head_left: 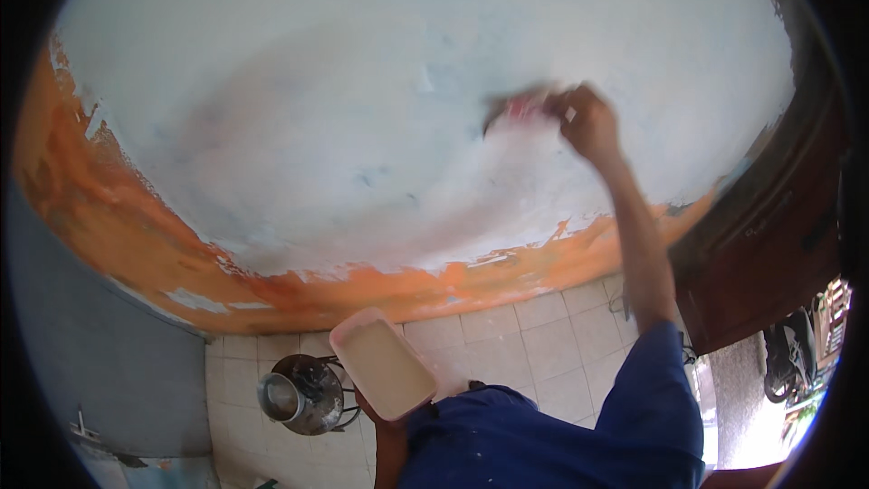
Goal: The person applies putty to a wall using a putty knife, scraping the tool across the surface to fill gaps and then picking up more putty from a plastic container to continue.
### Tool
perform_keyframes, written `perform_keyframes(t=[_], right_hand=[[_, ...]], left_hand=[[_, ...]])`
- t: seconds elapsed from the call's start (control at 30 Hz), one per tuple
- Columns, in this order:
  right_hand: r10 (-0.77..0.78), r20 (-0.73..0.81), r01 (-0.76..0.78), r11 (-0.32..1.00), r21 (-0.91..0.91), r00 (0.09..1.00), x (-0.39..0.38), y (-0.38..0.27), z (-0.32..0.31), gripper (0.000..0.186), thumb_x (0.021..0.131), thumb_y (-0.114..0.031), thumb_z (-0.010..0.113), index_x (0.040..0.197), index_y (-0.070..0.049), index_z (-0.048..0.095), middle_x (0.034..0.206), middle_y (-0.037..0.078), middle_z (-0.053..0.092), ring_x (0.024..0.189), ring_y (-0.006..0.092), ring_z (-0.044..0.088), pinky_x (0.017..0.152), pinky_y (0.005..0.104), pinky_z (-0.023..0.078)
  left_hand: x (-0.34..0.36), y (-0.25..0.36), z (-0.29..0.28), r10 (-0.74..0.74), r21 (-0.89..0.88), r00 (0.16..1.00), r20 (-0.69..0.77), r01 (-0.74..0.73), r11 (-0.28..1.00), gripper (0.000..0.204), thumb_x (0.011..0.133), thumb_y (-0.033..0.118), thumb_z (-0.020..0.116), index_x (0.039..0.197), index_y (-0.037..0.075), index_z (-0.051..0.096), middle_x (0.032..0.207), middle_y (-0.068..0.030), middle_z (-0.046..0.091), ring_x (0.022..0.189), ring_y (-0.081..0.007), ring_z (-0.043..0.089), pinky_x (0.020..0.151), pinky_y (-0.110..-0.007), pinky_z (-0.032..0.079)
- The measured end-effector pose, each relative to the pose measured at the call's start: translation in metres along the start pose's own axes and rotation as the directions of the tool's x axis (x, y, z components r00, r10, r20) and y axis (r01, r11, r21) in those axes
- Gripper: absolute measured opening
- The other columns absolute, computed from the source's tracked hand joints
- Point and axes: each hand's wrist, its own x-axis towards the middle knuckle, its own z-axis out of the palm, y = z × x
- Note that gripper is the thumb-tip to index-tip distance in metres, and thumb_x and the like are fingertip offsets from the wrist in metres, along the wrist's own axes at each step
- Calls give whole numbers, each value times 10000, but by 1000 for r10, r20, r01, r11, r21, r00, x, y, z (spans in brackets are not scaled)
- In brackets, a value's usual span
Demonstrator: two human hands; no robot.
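My right hand [587, 122], arm raised, grips a blurred paintbrush [516, 110] with pinkish markings and a dark tip, at the pale white wall [344, 81]. Ragged orange paint [253, 285] borders the white along the wall's bottom and left. Low in the view, a pink rectangular tray [385, 367] of creamy white liquid is held in my left hand [364, 403], whose fingers are mostly hidden behind it.
A round dark stool [310, 371] with a metal pot [279, 396] stands left of the tray on tiled floor [498, 353]. A grey surface [100, 326] is at left. At right are a dark wooden door [760, 263] and, outside, a motorbike [787, 353].
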Motion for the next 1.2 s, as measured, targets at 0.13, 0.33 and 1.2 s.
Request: perform_keyframes(t=[0.13,0.33,1.2], right_hand=[[6,-298,25,995,97,955,66,12,-70,205,710,2,628,888,-83,686,790,39,642,718,202,588,632,296,488],[99,165,-149,934,324,981,-29,-2,-27,278,603,152,616,769,-66,663,768,51,640,728,173,626,619,286,496],[-162,228,87,948,307,960,-82,-72,72,167,606,13,639,710,-115,660,746,-15,621,727,177,582,589,303,507]], left_hand=[[3,-3,8,-1,9,1000,20,1,1000,843,743,666,414,1349,92,298,1224,-174,433,1050,-384,468,817,-583,402],[7,-7,15,0,2,998,56,0,1000,844,746,672,398,1343,82,305,1215,-175,444,1032,-387,480,800,-577,420],[9,-27,-19,100,339,987,-130,-51,940,828,735,652,483,1348,122,312,1270,-159,432,1150,-381,434,902,-645,334]])
